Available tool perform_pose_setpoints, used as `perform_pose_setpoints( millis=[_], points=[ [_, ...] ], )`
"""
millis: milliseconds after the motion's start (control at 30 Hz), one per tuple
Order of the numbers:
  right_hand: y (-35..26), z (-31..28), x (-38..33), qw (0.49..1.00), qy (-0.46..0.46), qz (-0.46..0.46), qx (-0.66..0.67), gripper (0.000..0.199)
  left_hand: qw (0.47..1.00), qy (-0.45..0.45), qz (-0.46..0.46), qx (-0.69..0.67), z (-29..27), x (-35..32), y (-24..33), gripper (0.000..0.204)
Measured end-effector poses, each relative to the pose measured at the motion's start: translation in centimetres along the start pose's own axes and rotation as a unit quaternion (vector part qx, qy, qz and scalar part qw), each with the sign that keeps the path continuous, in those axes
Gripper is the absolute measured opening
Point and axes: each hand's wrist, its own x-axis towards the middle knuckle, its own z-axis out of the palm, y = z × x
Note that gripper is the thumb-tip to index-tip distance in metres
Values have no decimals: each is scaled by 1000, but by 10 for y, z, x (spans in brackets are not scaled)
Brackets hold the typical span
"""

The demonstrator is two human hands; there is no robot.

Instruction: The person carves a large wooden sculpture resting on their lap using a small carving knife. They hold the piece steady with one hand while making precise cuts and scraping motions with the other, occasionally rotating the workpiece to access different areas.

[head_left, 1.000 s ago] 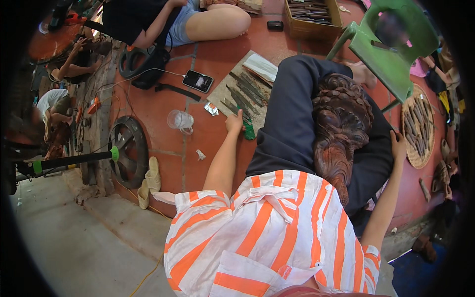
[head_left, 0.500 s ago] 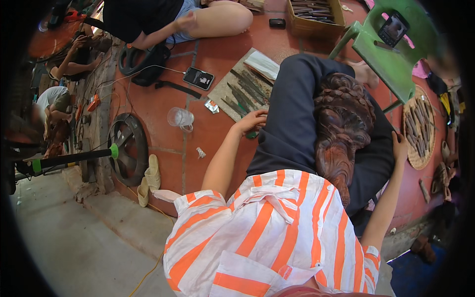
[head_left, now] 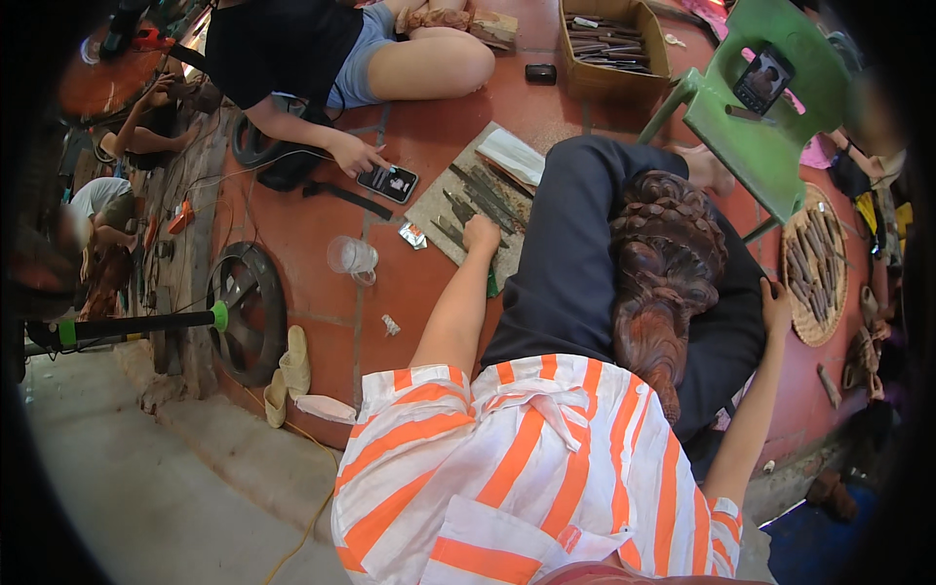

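A dark reddish-brown wood carving with a scrolled, ridged surface lies lengthwise on my lap, against my dark trousers. To the left of my knee, my left hand rests over several narrow dark file-like tools on a flat board. Its fingers are curled in, and what they grip is hidden. My right hand is beside my right thigh, right of the carving. Its fingers are partly hidden there, with a small dark spot by them that I cannot make out.
Another person's hand touches a phone on the tiled floor. Nearby are a clear cup, a foil packet and a box of tools. At right stand a green chair and a round woven tray of wooden-looking sticks.
My left hand has moved forward from beside my leg onto the tools on the board. The other person's hand has come down to the phone. My right hand stays by my thigh.
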Motion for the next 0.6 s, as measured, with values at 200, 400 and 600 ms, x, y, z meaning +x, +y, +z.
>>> perform_pose_setpoints(
  millis=[200, 400, 600],
  points=[
    [-3, 0, -4, 1000, 1, 9, 17, 54, 1000, -11, -7, -17, -4, 4, -4, 32],
    [-23, 8, -62, 991, 64, -58, -103, 58, 947, -63, -3, -314, -27, -10, -35, 28],
    [-85, -41, -131, 997, -39, -49, 50, 45, 917, -9, 193, -348, -102, -72, 5, 24]
  ],
)
